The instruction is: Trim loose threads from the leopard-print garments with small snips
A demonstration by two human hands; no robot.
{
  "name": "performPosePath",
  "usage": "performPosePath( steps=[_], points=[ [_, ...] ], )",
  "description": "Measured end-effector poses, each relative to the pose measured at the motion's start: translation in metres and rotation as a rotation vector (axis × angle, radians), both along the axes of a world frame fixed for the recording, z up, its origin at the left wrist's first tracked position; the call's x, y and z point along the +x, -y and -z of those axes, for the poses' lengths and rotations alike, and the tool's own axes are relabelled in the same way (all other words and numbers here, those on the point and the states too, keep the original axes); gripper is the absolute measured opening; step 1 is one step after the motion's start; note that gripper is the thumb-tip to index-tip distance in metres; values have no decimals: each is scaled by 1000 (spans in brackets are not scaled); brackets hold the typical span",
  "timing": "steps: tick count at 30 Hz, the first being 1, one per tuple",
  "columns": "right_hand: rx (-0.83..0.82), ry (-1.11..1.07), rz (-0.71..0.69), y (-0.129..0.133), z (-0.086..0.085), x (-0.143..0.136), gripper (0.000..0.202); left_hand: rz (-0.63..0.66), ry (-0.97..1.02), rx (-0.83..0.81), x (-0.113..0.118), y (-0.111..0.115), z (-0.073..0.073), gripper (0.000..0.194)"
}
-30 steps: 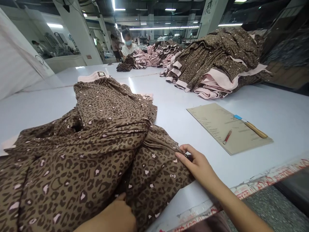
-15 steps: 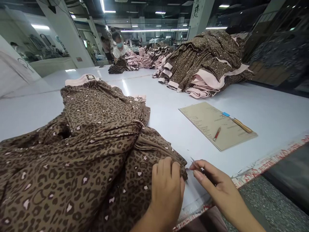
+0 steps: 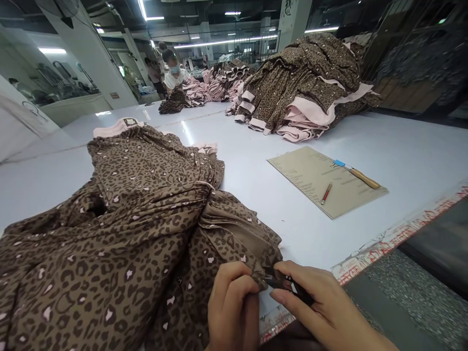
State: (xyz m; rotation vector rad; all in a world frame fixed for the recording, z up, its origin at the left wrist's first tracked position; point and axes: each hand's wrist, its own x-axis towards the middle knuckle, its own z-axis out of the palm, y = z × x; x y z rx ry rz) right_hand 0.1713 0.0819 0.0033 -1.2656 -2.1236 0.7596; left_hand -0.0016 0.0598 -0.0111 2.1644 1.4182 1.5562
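Observation:
Across the left of the table lies a brown leopard-print garment (image 3: 120, 258) with pink spots, its pink waistband (image 3: 116, 127) at the far end. My left hand (image 3: 234, 304) is closed on its near right edge, fingers curled over the cloth. Black thread snips (image 3: 292, 285) are in my right hand (image 3: 321, 302), between thumb and fingers. Their blades touch or nearly touch the cloth edge beside my left fingertips; whether they bite on a thread is too small to tell.
A grey-brown printed board (image 3: 310, 195) carries a red pen (image 3: 326, 193) and a wooden-handled tool (image 3: 361, 178) with a blue end. Behind it rises a heap of leopard-print garments (image 3: 303, 83). A person (image 3: 173, 73) stands across the white table (image 3: 244, 170). The table's edge (image 3: 395, 239) runs along the right.
My right hand has moved left and down, bringing the snips to the cloth edge. My left hand has shifted down and left, lifting the edge between its fingers. The view has tilted slightly.

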Motion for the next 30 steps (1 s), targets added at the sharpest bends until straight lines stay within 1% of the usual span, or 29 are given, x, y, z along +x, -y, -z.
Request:
performPosePath(
  steps=[3,6,10,11,15,16,17,19,20,22,23,24,26,30],
  points=[
    [26,13,-18,1,1,-2,27,-11,64,0,3,0,2,27],
    [-11,-17,-46,2,0,-3,27,-38,145,-9,4,1,3,26],
    [-76,-44,-12,3,-4,-6,24,51,92,-32,0,3,2,27],
    [-89,-51,-18,4,-6,-7,24,54,87,-32,0,4,1,27],
    [-154,-72,-94,1,-8,-10,28,-35,186,-71,2,5,-3,23],
    [-173,-80,-101,0,-7,-10,29,-56,231,-121,2,5,-5,21],
    [-186,-88,-93,-1,-6,-10,29,-69,284,-209,2,5,-7,17],
    [-199,-93,-56,-2,-4,-8,28,-79,451,-473,0,4,-12,7],
    [-199,-88,-38,-3,-3,-6,28,-81,560,-622,-2,3,-14,8],
    [-187,-67,-17,-2,-1,-4,27,-77,782,-859,-5,1,-18,21],
    [-178,-56,-14,-1,-1,-4,27,-65,872,-930,-6,0,-19,26],
    [-164,-50,-18,-1,0,-4,25,-53,943,-972,-7,0,-20,29],
    [-102,-46,-27,0,-1,-6,22,-12,1025,-1008,-7,1,-20,29],
    [77,-39,-47,-2,-4,-16,21,84,1068,-1002,-5,3,-20,23]
  ],
)
